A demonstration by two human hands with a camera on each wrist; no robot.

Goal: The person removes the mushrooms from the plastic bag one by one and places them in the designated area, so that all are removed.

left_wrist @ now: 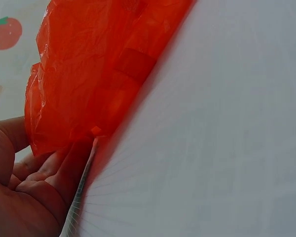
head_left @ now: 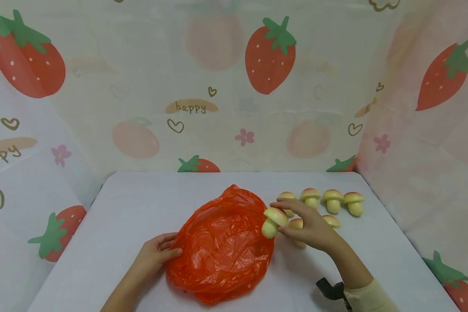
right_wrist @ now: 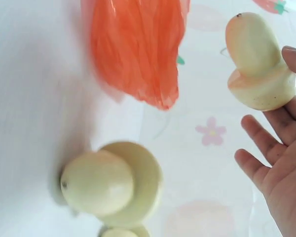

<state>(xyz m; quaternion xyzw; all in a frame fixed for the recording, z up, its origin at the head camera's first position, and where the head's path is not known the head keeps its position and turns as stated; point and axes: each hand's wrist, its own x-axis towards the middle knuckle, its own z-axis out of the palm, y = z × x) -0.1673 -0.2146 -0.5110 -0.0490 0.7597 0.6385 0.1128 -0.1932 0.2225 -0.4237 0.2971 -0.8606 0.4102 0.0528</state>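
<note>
A crumpled red plastic bag [head_left: 222,247] stands on the white table, its mouth facing up and toward me. My left hand [head_left: 156,252] grips the bag's left edge, thumb on the near side and fingers behind the film, as the left wrist view also shows. Beside the bag's right edge, my right hand [head_left: 308,223] pinches a toy mushroom [head_left: 274,222] between thumb and fingers, cap up and stem leaning down-left. In the right wrist view this pinched mushroom [right_wrist: 256,61] hangs off the table, the ring and little fingers spread free.
Several more mushrooms [head_left: 333,200] lie on the table at the right, some partly hidden behind my right hand. A black device [head_left: 331,289] sits at my right wrist. Strawberry-printed cloth [head_left: 234,108] walls the table [head_left: 148,195] at the back and sides.
</note>
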